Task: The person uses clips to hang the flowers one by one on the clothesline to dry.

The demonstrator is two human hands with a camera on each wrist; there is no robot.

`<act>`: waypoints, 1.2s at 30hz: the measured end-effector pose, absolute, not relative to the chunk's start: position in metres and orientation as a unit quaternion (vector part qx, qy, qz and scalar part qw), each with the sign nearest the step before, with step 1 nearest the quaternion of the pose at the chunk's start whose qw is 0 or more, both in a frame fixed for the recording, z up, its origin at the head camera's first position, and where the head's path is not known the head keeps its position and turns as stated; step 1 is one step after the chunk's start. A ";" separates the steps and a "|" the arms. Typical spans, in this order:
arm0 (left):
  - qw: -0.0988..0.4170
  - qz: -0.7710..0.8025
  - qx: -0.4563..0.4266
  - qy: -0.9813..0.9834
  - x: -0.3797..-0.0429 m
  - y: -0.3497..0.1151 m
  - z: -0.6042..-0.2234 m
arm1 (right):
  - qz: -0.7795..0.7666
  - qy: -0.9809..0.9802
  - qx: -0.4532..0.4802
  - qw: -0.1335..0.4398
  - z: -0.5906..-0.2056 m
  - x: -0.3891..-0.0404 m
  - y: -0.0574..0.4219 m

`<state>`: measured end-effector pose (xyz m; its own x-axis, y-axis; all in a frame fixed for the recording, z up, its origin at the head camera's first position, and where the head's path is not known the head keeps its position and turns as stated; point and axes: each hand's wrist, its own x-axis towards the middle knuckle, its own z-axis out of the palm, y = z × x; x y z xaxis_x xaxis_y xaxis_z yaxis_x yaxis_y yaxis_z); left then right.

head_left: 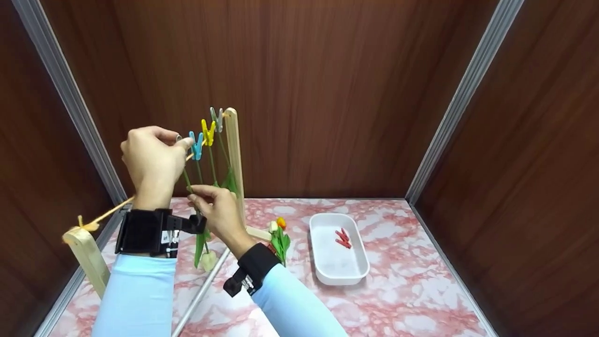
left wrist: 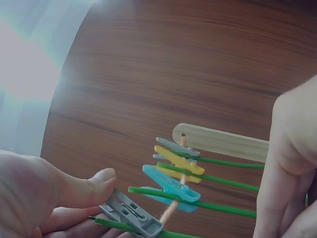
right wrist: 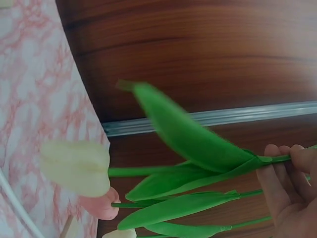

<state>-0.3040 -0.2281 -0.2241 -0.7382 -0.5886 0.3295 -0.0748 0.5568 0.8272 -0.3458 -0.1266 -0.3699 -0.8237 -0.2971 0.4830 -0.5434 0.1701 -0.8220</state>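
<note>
My left hand (head_left: 154,157) pinches a grey clothespin (left wrist: 131,215) by its handles, over the orange string (head_left: 112,211). A green stem lies along that clothespin in the left wrist view. Below, my right hand (head_left: 220,210) pinches the same stem between thumb and fingers. Its white tulip (right wrist: 74,168) hangs head down with broad green leaves (right wrist: 198,144). Farther along the string, a blue clothespin (head_left: 196,146), a yellow clothespin (head_left: 208,132) and another grey clothespin (head_left: 217,120) each grip a stem. A pink tulip (right wrist: 101,204) hangs behind the white one.
Wooden posts (head_left: 234,154) carry the string at both ends. A metal rod (head_left: 201,295) runs low between them. Right of the far post lie loose tulips (head_left: 280,241), and a white tray (head_left: 339,276) holds red clothespins (head_left: 343,239). Brown panels surround the marbled table.
</note>
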 end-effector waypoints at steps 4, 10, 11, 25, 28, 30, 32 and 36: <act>0.297 -0.424 0.195 -0.833 -0.302 -0.225 -0.225 | 0.582 -0.758 0.275 0.109 -0.371 -0.346 -0.125; 0.299 -0.424 0.195 -0.832 -0.301 -0.226 -0.229 | 0.586 -0.754 0.277 0.110 -0.372 -0.346 -0.126; 0.297 -0.425 0.198 -0.832 -0.301 -0.227 -0.230 | 0.582 -0.755 0.278 0.113 -0.372 -0.345 -0.127; 0.274 -0.429 0.201 -0.837 -0.298 -0.224 -0.226 | 0.525 -0.790 0.270 0.165 -0.371 -0.345 -0.129; 0.276 -0.429 0.199 -0.837 -0.299 -0.223 -0.226 | 0.520 -0.792 0.274 0.168 -0.374 -0.345 -0.126; 0.276 -0.430 0.197 -0.837 -0.299 -0.222 -0.226 | 0.528 -0.786 0.278 0.162 -0.376 -0.346 -0.125; 0.274 -0.433 0.193 -0.837 -0.299 -0.222 -0.227 | 0.535 -0.782 0.280 0.157 -0.378 -0.345 -0.123; 0.272 -0.436 0.189 -0.836 -0.298 -0.223 -0.228 | 0.538 -0.779 0.282 0.155 -0.383 -0.345 -0.120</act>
<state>-0.2978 -0.2229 -0.2280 -0.7801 -0.5540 0.2906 -0.0787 0.5477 0.8329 -0.3448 -0.1197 -0.3825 -0.7931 -0.2724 0.5448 -0.6060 0.2620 -0.7511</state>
